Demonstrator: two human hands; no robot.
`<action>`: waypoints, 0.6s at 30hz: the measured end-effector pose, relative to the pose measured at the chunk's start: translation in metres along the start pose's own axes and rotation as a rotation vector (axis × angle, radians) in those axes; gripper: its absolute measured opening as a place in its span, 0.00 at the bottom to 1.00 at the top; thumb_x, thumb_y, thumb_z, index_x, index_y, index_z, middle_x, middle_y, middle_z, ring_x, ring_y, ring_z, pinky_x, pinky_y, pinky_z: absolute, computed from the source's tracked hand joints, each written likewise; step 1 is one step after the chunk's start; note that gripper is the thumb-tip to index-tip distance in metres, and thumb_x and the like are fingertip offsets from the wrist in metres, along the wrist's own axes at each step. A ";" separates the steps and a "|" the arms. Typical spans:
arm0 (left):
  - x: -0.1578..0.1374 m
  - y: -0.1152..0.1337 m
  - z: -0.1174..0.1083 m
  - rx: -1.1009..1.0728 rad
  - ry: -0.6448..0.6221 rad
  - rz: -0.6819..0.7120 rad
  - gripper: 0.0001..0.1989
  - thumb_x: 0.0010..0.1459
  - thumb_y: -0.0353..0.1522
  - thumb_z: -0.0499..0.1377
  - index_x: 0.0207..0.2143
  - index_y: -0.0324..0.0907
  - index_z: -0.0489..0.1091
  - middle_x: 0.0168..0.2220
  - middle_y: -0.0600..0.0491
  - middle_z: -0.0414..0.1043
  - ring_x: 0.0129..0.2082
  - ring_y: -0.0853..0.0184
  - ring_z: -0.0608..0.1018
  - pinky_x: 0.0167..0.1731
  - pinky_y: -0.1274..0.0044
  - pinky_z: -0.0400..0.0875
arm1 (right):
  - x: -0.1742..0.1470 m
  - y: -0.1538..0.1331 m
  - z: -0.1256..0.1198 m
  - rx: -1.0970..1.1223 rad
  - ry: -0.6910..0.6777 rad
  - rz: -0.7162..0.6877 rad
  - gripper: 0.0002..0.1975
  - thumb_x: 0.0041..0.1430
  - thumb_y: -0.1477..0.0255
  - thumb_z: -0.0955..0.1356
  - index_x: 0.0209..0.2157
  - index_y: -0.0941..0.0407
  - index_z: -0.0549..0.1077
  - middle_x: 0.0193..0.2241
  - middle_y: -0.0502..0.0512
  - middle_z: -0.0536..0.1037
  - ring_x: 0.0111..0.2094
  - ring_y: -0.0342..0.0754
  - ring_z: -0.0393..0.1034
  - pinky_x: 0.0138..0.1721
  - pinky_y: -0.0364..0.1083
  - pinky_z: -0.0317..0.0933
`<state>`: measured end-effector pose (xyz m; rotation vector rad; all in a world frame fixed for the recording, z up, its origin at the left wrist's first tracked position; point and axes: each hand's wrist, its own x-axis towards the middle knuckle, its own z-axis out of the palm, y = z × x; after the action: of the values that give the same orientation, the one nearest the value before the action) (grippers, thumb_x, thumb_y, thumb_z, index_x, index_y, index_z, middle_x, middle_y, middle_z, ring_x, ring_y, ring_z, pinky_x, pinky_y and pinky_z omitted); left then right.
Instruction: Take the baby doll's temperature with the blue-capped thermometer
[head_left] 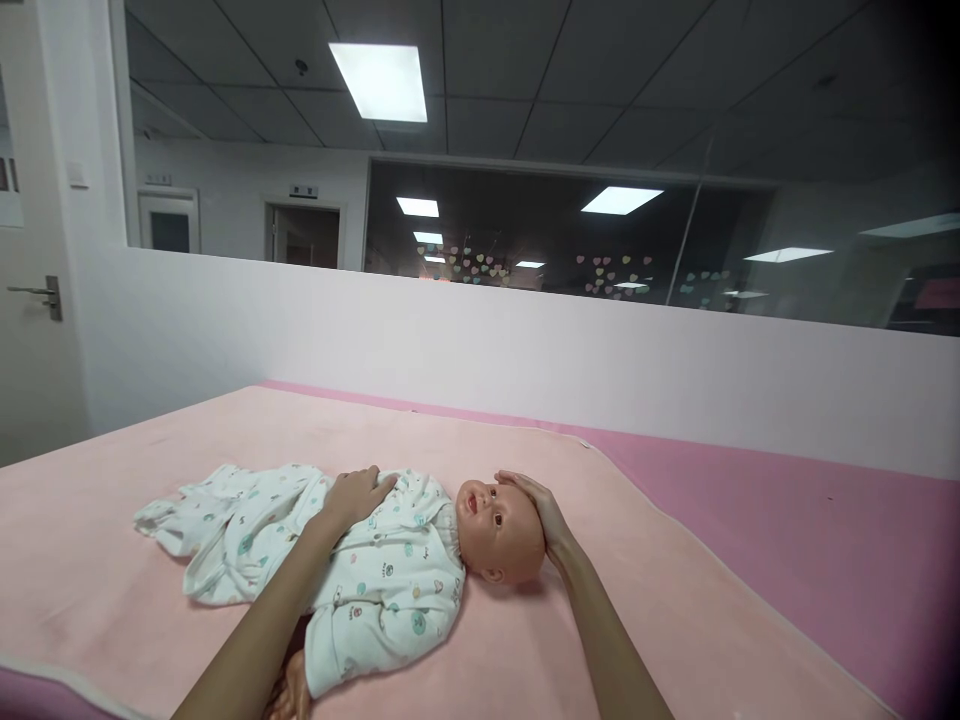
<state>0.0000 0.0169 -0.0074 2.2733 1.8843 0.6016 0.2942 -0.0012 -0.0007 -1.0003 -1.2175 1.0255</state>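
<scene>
A baby doll (501, 530) lies on its back on a pink mat, its head toward the right. It wears a white printed outfit (390, 590) with long sleeves and legs. My left hand (360, 497) rests flat on the front of the outfit, around the belly, fingers stretched out. Against the crown of the doll's head, my right hand (541, 508) is laid with its fingers extended along the far side. One brown doll hand (294, 690) pokes out of the near sleeve, beside my left forearm.
Under the doll spreads a light pink mat (637, 610) with a pale edge, over a darker pink surface (825, 520). A low white wall (525, 350) with glass above runs along the back. A door (34, 300) stands at the far left.
</scene>
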 end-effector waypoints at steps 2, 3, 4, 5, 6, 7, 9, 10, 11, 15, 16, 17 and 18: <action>-0.001 0.001 -0.001 -0.008 -0.004 -0.005 0.25 0.54 0.49 0.35 0.28 0.40 0.61 0.33 0.44 0.72 0.35 0.58 0.73 0.37 0.71 0.59 | -0.002 -0.002 0.000 -0.007 -0.062 0.027 0.15 0.45 0.63 0.66 0.30 0.60 0.74 0.37 0.56 0.75 0.43 0.50 0.67 0.47 0.46 0.57; -0.001 0.001 -0.002 -0.010 -0.006 -0.007 0.25 0.54 0.49 0.35 0.29 0.40 0.61 0.33 0.44 0.72 0.35 0.58 0.73 0.36 0.71 0.59 | -0.003 -0.002 0.000 -0.005 -0.087 0.044 0.15 0.46 0.62 0.65 0.29 0.60 0.74 0.35 0.56 0.75 0.40 0.50 0.68 0.45 0.46 0.58; -0.001 0.001 -0.002 -0.011 -0.009 -0.011 0.25 0.54 0.49 0.35 0.29 0.40 0.61 0.33 0.44 0.72 0.35 0.58 0.73 0.36 0.71 0.59 | -0.004 -0.002 0.000 0.001 -0.102 0.061 0.16 0.47 0.61 0.65 0.28 0.60 0.74 0.33 0.56 0.76 0.38 0.49 0.68 0.43 0.46 0.59; -0.002 0.002 -0.003 -0.009 -0.008 -0.011 0.25 0.54 0.49 0.35 0.29 0.40 0.61 0.33 0.44 0.72 0.35 0.59 0.73 0.36 0.71 0.59 | -0.004 -0.002 0.000 0.010 -0.104 0.075 0.16 0.47 0.61 0.65 0.27 0.60 0.73 0.31 0.56 0.76 0.35 0.49 0.69 0.41 0.46 0.60; -0.001 0.002 -0.003 -0.007 -0.008 -0.012 0.25 0.54 0.49 0.35 0.29 0.40 0.61 0.33 0.44 0.72 0.35 0.59 0.73 0.36 0.72 0.59 | -0.004 -0.002 0.000 0.019 -0.096 0.086 0.16 0.46 0.60 0.66 0.26 0.60 0.73 0.29 0.56 0.76 0.33 0.49 0.69 0.39 0.46 0.60; -0.001 0.002 -0.003 -0.005 -0.007 -0.011 0.26 0.54 0.49 0.35 0.29 0.40 0.61 0.33 0.44 0.72 0.35 0.59 0.73 0.36 0.72 0.59 | -0.004 -0.001 0.000 0.026 -0.085 0.096 0.15 0.46 0.60 0.66 0.25 0.60 0.72 0.28 0.55 0.76 0.32 0.49 0.69 0.38 0.46 0.60; -0.001 0.001 -0.003 -0.001 -0.006 -0.009 0.26 0.54 0.49 0.35 0.29 0.40 0.61 0.34 0.44 0.72 0.36 0.58 0.73 0.36 0.71 0.60 | -0.004 -0.001 0.000 0.034 -0.066 0.113 0.15 0.45 0.61 0.66 0.24 0.60 0.72 0.26 0.55 0.76 0.31 0.49 0.69 0.37 0.46 0.60; 0.000 0.001 -0.002 0.001 -0.006 -0.008 0.26 0.54 0.49 0.35 0.29 0.40 0.61 0.34 0.44 0.72 0.36 0.58 0.73 0.36 0.71 0.60 | -0.004 -0.001 0.000 0.035 -0.069 0.113 0.15 0.45 0.61 0.66 0.24 0.60 0.72 0.27 0.55 0.76 0.32 0.49 0.69 0.38 0.46 0.60; 0.000 0.000 -0.002 0.003 -0.006 -0.006 0.26 0.54 0.49 0.35 0.29 0.40 0.61 0.34 0.44 0.72 0.36 0.58 0.73 0.37 0.71 0.60 | -0.004 -0.001 0.000 0.034 -0.075 0.111 0.15 0.45 0.61 0.66 0.25 0.60 0.72 0.28 0.55 0.76 0.33 0.49 0.69 0.39 0.46 0.60; 0.002 -0.001 0.001 0.011 -0.005 -0.010 0.26 0.54 0.50 0.35 0.29 0.41 0.61 0.34 0.44 0.72 0.37 0.57 0.73 0.38 0.70 0.60 | -0.003 -0.002 0.001 -0.011 -0.053 0.063 0.15 0.45 0.63 0.66 0.31 0.60 0.74 0.36 0.55 0.75 0.42 0.50 0.67 0.46 0.46 0.58; 0.002 -0.001 0.001 0.010 -0.006 -0.011 0.26 0.54 0.50 0.35 0.29 0.41 0.61 0.34 0.44 0.72 0.37 0.57 0.73 0.38 0.70 0.59 | -0.002 -0.002 0.001 -0.025 -0.037 0.049 0.15 0.45 0.64 0.66 0.31 0.60 0.74 0.38 0.55 0.75 0.44 0.50 0.66 0.48 0.46 0.57; 0.002 -0.002 0.001 0.009 -0.007 -0.011 0.26 0.54 0.50 0.35 0.30 0.41 0.61 0.34 0.44 0.72 0.37 0.57 0.73 0.38 0.70 0.59 | -0.001 -0.002 0.001 -0.034 -0.024 0.037 0.15 0.44 0.65 0.66 0.32 0.60 0.74 0.40 0.55 0.74 0.45 0.50 0.65 0.49 0.47 0.56; 0.002 -0.002 0.001 0.007 -0.008 -0.011 0.26 0.54 0.49 0.35 0.30 0.41 0.61 0.34 0.44 0.72 0.37 0.57 0.73 0.38 0.70 0.59 | -0.001 -0.001 0.001 -0.037 -0.019 0.030 0.15 0.44 0.65 0.66 0.33 0.60 0.74 0.41 0.55 0.74 0.46 0.50 0.64 0.50 0.47 0.56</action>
<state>-0.0007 0.0194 -0.0087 2.2646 1.8974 0.5850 0.2935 -0.0021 0.0004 -1.0421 -1.2439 1.0408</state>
